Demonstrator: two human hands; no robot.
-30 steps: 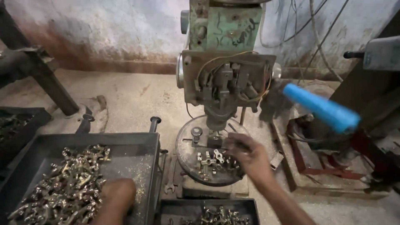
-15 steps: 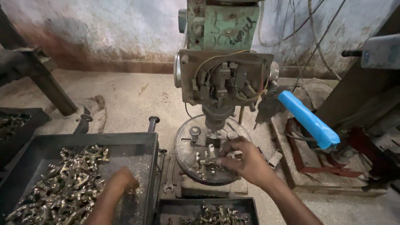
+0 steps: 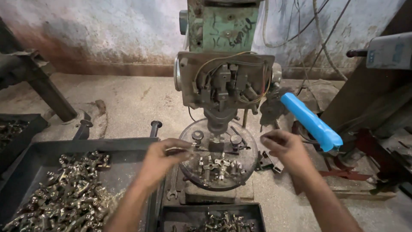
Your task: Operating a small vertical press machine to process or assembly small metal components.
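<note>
Head view looked down on an old green drill press [image 3: 223, 25] with a round machine table [image 3: 253, 150] beneath its spindle. The left hand [image 3: 161, 161] was out over the table's left edge, its fingers [image 3: 182, 151] pinched on a small brass fitting [image 3: 188, 150] (too small to make out clearly). That piece sat at the fingertips, just beside the fixture [image 3: 214, 165] clamped on the table, where other brass pieces already stood. The right hand [image 3: 285, 148] hovered off the table's right edge, fingers [image 3: 268, 139] loosely curled and grasping nothing, close below the blue-sleeved feed lever [image 3: 311, 121].

To my eye, seating the piece well called for bringing it in level, settling it squarely into the fixture under the spindle, and drawing the left fingers clear before the lever was touched.

A grey tray [image 3: 128, 144] of loose brass parts [image 3: 64, 193] lay at the left, and a smaller tray [image 3: 253, 207] of them sat in front.
</note>
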